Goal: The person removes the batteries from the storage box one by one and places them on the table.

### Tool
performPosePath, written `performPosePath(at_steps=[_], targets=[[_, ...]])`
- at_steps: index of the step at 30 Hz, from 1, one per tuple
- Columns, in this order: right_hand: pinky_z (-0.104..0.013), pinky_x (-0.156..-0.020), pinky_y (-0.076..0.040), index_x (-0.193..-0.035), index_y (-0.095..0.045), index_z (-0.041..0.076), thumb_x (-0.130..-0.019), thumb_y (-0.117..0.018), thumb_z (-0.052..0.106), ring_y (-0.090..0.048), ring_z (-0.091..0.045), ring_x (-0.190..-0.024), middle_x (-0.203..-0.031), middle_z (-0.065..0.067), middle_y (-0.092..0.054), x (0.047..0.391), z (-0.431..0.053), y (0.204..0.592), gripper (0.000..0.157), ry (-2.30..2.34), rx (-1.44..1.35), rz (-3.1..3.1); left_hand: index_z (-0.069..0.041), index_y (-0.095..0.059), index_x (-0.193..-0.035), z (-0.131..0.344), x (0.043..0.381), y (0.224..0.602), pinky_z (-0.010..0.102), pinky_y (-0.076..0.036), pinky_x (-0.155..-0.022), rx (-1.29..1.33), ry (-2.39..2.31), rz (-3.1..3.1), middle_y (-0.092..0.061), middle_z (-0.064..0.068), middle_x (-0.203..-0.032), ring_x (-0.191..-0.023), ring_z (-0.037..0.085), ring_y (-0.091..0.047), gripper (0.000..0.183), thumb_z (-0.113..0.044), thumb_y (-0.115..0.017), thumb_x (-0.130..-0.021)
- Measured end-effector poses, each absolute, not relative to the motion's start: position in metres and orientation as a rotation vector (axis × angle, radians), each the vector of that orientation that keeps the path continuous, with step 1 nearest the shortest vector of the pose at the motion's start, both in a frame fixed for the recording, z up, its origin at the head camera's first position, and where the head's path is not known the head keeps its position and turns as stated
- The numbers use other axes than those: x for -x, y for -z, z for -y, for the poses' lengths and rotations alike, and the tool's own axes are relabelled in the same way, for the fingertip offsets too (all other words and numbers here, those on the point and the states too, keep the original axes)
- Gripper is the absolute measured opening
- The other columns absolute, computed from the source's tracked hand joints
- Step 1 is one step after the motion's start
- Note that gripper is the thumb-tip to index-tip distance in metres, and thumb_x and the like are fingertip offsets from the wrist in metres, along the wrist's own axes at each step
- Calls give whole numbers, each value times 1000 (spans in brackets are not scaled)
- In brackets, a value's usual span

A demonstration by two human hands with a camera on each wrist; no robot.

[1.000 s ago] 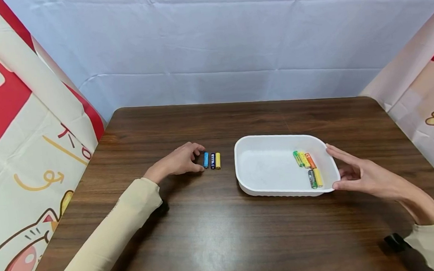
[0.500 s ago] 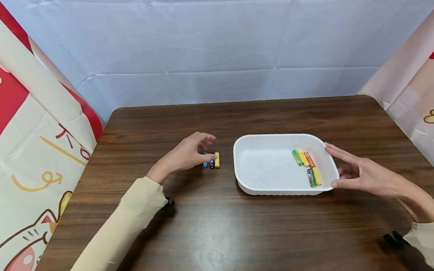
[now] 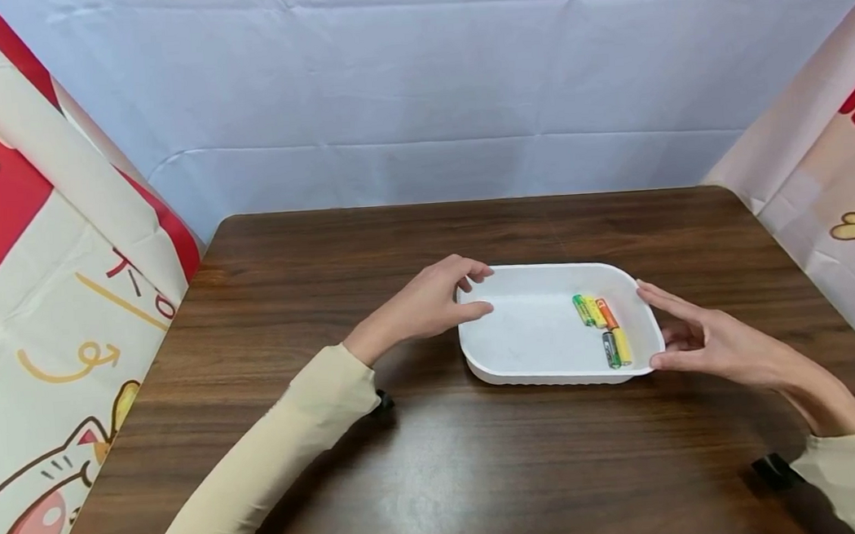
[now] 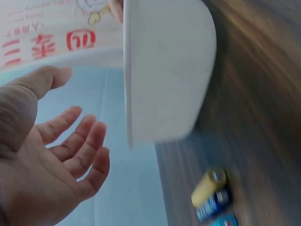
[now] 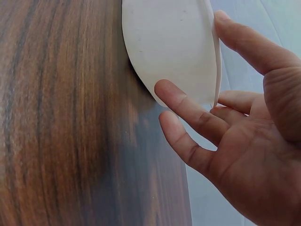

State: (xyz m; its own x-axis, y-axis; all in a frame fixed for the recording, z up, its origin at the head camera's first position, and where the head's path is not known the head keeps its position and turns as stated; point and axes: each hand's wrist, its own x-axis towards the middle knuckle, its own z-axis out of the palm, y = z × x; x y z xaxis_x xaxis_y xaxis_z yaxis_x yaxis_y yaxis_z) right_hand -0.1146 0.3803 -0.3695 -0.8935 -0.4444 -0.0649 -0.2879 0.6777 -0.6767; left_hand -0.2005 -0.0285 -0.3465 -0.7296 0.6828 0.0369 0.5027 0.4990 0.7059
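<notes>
A white plastic basin (image 3: 552, 375) stands on the table, with several batteries lying at its right end, among them a green battery (image 3: 583, 310), an orange battery (image 3: 607, 313) and a dark battery (image 3: 611, 350). Over the basin's left rim is my left hand (image 3: 435, 301), thumb and fingers apart and nothing between them. My right hand (image 3: 730, 348) spans the right end, its extended thumb and fingers against the rim and wall. In the left wrist view a yellow battery (image 4: 207, 189), dark blue battery (image 4: 214, 205) and light blue battery (image 4: 225, 221) lie in a row; my left hand hides them in the head view.
The brown wood-grain table (image 3: 447, 462) runs beneath everything. A pale cloth (image 3: 402, 89) hangs behind its far edge, and printed curtains (image 3: 23, 267) flank both sides.
My left hand has moved right, from beside the three loose batteries, across them, to the basin's left rim. My right hand and the basin stay in place.
</notes>
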Motion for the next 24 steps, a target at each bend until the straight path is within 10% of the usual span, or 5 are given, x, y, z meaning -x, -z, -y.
performPosePath(at_steps=[24], targets=[[-18,-69,-51,-165,-21,10,-85,-83,1,-64,-4,-89,-146,-21,-42,115,-383,374,102,1071,594,-2661,-15,-63,-140,-101,197,371,23,-47,-82,-735,-930,-2623,-67,-2,-125,-105,10,-61,47,-38,-70,-99]])
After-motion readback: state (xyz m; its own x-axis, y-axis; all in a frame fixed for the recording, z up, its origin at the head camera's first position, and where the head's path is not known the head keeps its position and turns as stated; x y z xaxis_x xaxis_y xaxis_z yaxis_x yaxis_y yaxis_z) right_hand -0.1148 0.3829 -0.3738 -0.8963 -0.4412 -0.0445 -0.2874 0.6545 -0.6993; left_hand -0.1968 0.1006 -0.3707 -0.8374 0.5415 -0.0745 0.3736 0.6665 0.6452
